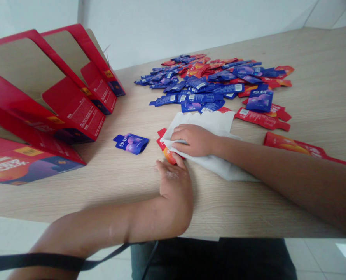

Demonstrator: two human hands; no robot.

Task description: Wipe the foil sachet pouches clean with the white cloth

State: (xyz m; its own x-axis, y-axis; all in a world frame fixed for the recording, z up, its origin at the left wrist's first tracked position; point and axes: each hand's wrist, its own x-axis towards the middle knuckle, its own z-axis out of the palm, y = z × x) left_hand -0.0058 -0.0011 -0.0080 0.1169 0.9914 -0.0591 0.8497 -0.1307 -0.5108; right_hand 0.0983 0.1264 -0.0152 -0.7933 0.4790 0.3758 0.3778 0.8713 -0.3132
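A white cloth [214, 122] lies over part of a red and orange pouch [169, 155] on the table. My right hand [193, 140] is closed on the cloth, its fingers pressing a fold down over the pouch. My left hand [175, 182] is at the pouch's near edge, fingertips gripping it there; some of its fingers are hidden. To the left lies a single blue-purple pouch [132, 143], apart from both hands. A larger red pouch [299, 147] rests beyond my right forearm, partly covered by it.
Several open red cardboard boxes [74, 112] stand in a row along the left. A wide heap of blue and red pouches [202, 83] spreads across the back of the wooden table [117, 198]. Behind it is a pale wall [196, 27]. A dark strap [35, 262] crosses below my left forearm.
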